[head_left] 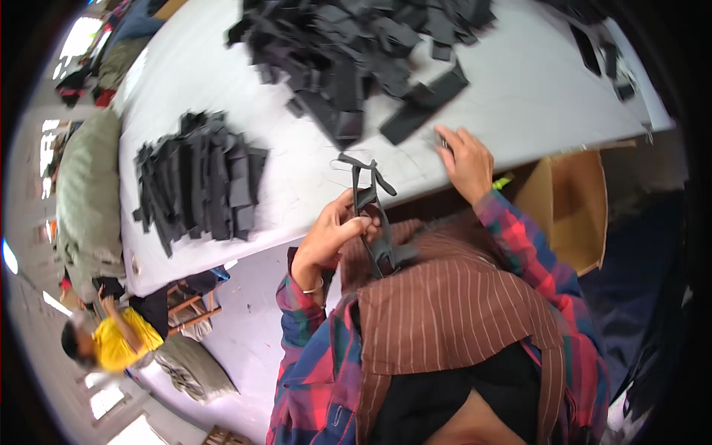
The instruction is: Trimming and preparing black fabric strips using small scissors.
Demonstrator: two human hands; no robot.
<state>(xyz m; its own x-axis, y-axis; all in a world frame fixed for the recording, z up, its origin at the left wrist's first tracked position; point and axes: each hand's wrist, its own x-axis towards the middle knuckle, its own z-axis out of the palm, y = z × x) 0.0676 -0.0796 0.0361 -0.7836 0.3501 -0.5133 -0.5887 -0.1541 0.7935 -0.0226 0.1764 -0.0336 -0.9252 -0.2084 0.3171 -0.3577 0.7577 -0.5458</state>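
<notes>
Head view, looking down: nearest is the wearer's brown striped apron (445, 319), with plaid sleeves (530, 230) at each side. Above it, the 2 hands are well apart. The left hand (330, 233) is in front of the body, just off the table's near edge, its thumb and fingers pinching a twisted dark fabric strip (386, 245). This strip passes through the grip: its looped upper end rises past the fingers over the table edge, and its lower end hangs toward the apron. The right hand (471, 163) is over the near edge, fingers curled around a small dark object (445, 141), too little of which shows to name.

The white table (297, 167) has its near edge slanting up from lower left to right. Bare tabletop lies between the left hand and a bundle of dark strips (200, 178) farther left, and again to the right of a larger heap (356, 52). A loose flat strip (426, 104) at that heap's near side lies just beyond the right hand.

Below the edge, at right, stands an open cardboard box (593, 215); at left is pale floor (248, 319). Farther left are a large greenish sack (93, 193) and a person in a yellow shirt (130, 341).
</notes>
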